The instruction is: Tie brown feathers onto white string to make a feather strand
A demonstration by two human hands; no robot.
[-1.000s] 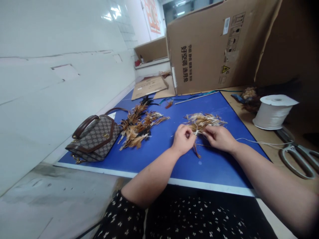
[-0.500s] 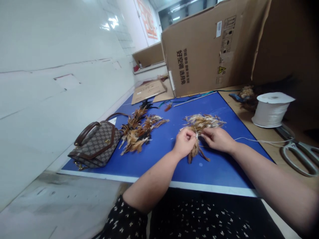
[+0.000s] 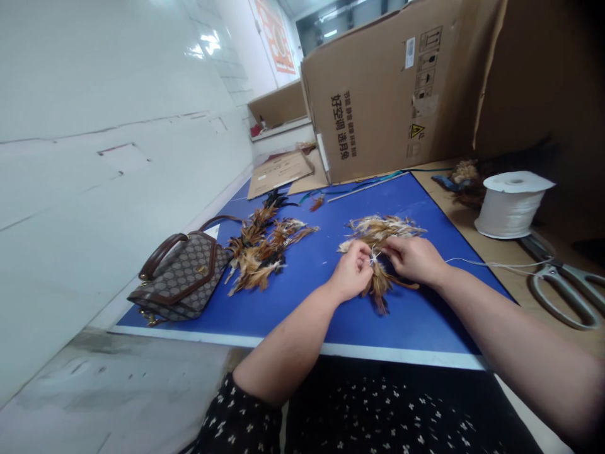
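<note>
1. Feather bunch [image 3: 379, 287], low and right of the frame's middle, with white string [image 3: 374, 257] at its top.
2. Left hand [image 3: 351, 271] and right hand [image 3: 416, 258] both seem to pinch the string; this looks like tying.
3. The next pull probably needs snug, steady fingers.

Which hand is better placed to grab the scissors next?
Probably the right hand: both hands are at the feather bundle, but the scissors lie on the right side, farther from the left hand.
</note>
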